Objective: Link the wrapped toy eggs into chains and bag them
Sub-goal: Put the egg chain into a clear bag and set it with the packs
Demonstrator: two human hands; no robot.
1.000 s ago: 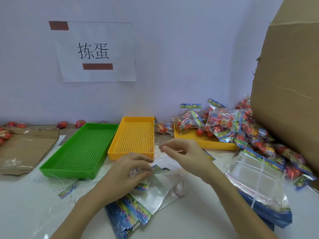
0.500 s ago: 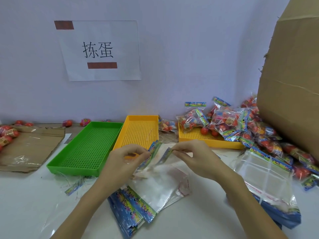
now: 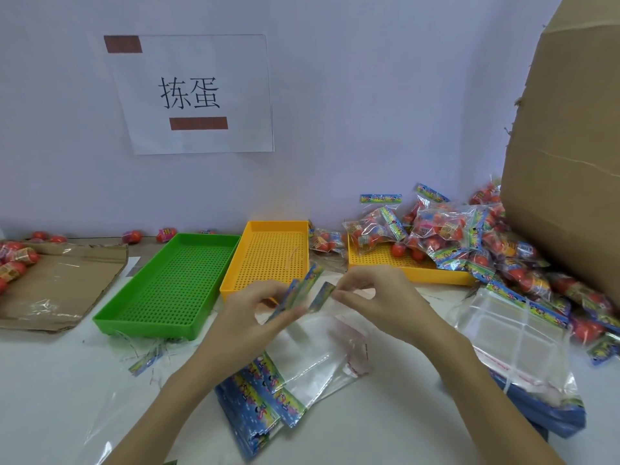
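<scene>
Two hands pull open a clear plastic bag with a colourful printed header (image 3: pixel 303 292), raised above the white table (image 3: pixel 67 380): the left hand (image 3: pixel 250 317) pinches one lip, the right hand (image 3: pixel 379 297) the other. Behind stand a green perforated tray (image 3: pixel 167 283) and a yellow perforated tray (image 3: pixel 271 253); bagged red toy eggs (image 3: pixel 443 229) are heaped at right.

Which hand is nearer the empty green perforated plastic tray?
Left. The left hand is just right of the green perforated plastic tray, beside its near right corner; the right hand is farther right, in front of the yellow trays.
</scene>
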